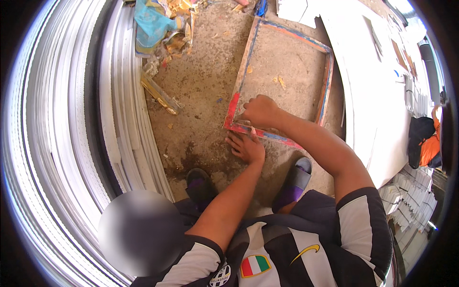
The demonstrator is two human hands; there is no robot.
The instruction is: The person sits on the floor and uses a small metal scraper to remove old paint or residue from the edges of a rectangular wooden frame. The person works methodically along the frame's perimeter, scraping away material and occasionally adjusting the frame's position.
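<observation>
Head view: red/blue-smeared rect. wood frame (pixel 234 103) touched by L hand (pixel 247 147), splayed; R hand (pixel 260 112) curled, contents unclear; skid poss. if pushed unevenly.

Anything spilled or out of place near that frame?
Yes: dark patch by the left slipper, possibly a spill. Loose scraps litter the floor beside the stacked sheets. The frame has patchy red and blue smears.
</observation>
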